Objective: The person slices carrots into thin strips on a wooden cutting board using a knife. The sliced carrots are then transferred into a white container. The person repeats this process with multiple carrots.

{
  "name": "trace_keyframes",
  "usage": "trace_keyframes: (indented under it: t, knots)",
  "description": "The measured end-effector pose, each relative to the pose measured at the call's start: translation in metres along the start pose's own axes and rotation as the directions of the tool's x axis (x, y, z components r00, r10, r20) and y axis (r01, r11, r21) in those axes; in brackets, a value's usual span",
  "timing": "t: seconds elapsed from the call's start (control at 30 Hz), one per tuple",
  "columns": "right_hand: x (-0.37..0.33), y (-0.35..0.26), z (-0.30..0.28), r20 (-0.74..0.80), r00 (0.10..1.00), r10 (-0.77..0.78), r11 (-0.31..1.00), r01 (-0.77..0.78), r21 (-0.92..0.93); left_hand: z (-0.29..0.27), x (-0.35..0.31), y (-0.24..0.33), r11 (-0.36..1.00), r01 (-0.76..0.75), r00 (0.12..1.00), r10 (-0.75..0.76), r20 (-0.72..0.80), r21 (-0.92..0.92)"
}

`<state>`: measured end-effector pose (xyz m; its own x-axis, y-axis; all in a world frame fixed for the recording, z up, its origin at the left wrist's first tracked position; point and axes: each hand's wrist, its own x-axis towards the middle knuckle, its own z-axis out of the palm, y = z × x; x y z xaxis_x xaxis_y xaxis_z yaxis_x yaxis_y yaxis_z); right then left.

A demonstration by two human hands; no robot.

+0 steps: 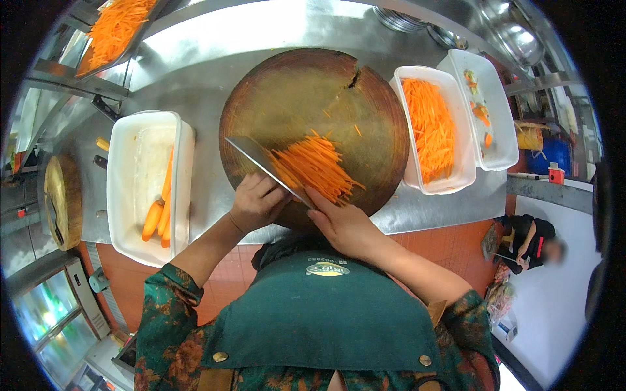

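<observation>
A round wooden chopping board (pixel 293 85) with a crack at its far right edge lies in front of me. On it is a pile of carrot shreds (pixel 316 166), fanned out toward the right. My right hand (pixel 342 225) is closed around the handle end of a cleaver (pixel 261 159), whose blade slants up to the left along the pile's near-left side. On the near-left side of the blade, my left hand (pixel 257 202) rests with its fingers curled close to the steel. Whatever lies under those fingers is hidden.
At left, a white tub (pixel 120 195) holds several peeled carrots (pixel 154 220). A tub of carrot shreds (pixel 427 130) and a tub with scraps (pixel 505 124) stand right. More shreds (pixel 114 29) fill a tray upper left. Another person (pixel 525 241) is far right.
</observation>
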<state>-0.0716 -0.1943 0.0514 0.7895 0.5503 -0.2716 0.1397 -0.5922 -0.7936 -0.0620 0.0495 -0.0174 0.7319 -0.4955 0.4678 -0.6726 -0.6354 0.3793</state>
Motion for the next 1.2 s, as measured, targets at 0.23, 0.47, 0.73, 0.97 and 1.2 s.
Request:
trace_keyframes:
  t: [0.23,0.47,0.73,0.97,1.2]
  knots:
    - [-0.003,0.0,-0.012,0.052,0.999,-0.012,0.998,0.009,0.063,0.002,0.003,0.001,0.999,-0.014,0.999,0.015,-0.051,0.036]
    - [-0.013,-0.019,-0.017,0.132,0.984,0.118,0.993,-0.12,0.008,0.002,-0.002,0.001,1.0,-0.003,0.999,0.003,-0.049,-0.003]
    - [-0.001,-0.003,-0.012,0.057,0.998,0.004,0.997,-0.008,0.073,0.004,0.0,0.0,0.999,-0.021,0.996,0.023,-0.084,0.024]
    - [-0.023,-0.017,-0.015,0.104,0.991,0.082,0.996,-0.085,0.019,0.001,-0.002,0.0,1.0,-0.027,0.998,0.027,-0.058,-0.005]
    - [0.002,-0.002,-0.005,0.064,0.997,0.035,0.999,-0.037,0.031,0.006,-0.004,0.0,1.0,-0.014,0.996,0.015,-0.092,0.006]
